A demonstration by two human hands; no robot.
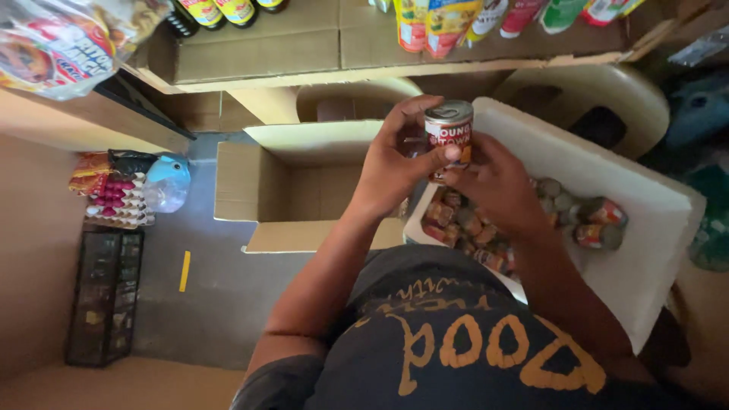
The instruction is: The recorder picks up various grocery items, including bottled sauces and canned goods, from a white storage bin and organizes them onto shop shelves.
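Observation:
A small red-labelled tin can [448, 130] with a silver lid is held up in front of me by both hands. My left hand [395, 163] wraps its left side with the thumb across the label. My right hand [497, 182] grips it from below and the right. Beneath the hands a white foam box [645, 205] holds several more cans [596, 224] lying on their sides. An open cardboard box [292, 190] sits to the left of the foam box, its inside bare.
A cardboard-lined shelf [304, 53] above carries bottles and colourful pouches. A beige plastic chair [607, 99] stands behind the foam box. On the floor at left are egg trays [118, 201], a clear water jug [167, 182] and a black wire rack [102, 296].

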